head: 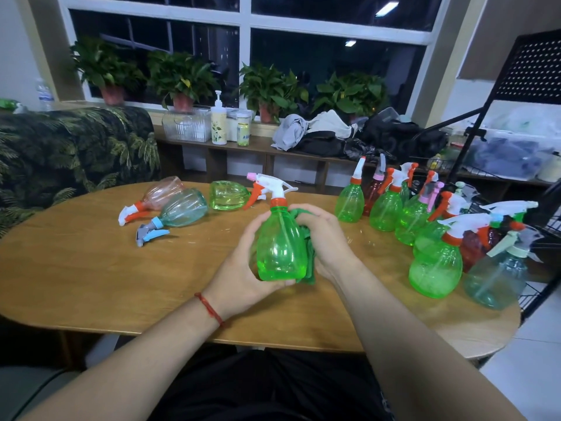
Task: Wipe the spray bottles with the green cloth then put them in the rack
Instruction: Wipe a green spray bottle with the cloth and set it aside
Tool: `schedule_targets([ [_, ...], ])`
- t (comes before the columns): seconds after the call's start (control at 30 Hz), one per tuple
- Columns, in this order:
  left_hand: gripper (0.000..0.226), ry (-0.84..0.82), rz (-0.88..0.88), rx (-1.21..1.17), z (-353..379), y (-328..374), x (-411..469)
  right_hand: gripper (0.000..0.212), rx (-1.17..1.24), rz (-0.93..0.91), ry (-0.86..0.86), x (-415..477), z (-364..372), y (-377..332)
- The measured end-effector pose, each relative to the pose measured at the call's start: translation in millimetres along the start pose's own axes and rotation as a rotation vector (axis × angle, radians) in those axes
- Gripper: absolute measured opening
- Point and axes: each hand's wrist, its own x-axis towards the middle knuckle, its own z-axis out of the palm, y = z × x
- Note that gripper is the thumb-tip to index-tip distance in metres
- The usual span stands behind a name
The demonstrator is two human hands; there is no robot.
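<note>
Left hand [243, 270] gripped the upright green spray bottle [280, 247] low down, right hand [326, 238] clutched the green cloth [310, 262] against its other side, three lying bottles [182, 208] beyond-left of the grip, standing bottles [437, 268] to its right by the rack [534, 68].

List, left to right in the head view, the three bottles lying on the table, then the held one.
pink bottle → pale blue bottle → lying green bottle → held green bottle, left hand gripping it, right hand pressing the green cloth on it.

Left hand [239, 268], right hand [324, 238], both curled
</note>
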Motion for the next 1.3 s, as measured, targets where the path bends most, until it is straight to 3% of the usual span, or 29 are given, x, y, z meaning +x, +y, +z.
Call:
schedule_targets([
  [0.2, 0.114, 0.051, -0.030, -0.004, -2.5, -1.2, 0.6, 0.036, 0.047, -0.259, 0.005, -9.5, 3.8, 2.9],
  [0.37, 0.120, 0.044, -0.035, -0.004, -4.0, -1.3, 0.8, 0.035, -0.245, -0.329, -0.086, -5.0, 4.8, -4.1],
  [0.5, 0.121, 0.063, -0.034, 0.000, -3.8, -1.0, -0.5, 0.037, -0.337, -0.419, -0.104, -10.9, 2.1, -2.9],
  [0.8, 0.113, 0.176, -0.125, -0.102, -4.4, -7.9, 5.3, 0.036, -0.701, -0.931, -0.159, -46.2, -16.2, 28.8],
  [0.97, 0.100, 0.157, -0.157, -0.122, -2.5, -16.8, 7.1, 0.032, -0.949, -1.147, -0.303, -48.5, -24.3, 28.9],
  [1.1, 0.104, 0.148, -0.149, -0.122, -2.9, -15.1, 7.8, 0.039, -0.945, -1.023, -0.320, -38.9, -19.6, 12.3],
  [1.2, 0.109, 0.089, -0.116, -0.083, -3.3, -9.8, 4.9, 0.044, -0.795, -0.712, -0.248, -23.9, -12.3, -1.1],
  [1.3, 0.113, 0.040, -0.094, -0.067, -2.0, -4.0, 1.2, 0.033, -0.497, -0.417, -0.242, -6.5, -9.7, -13.6],
])
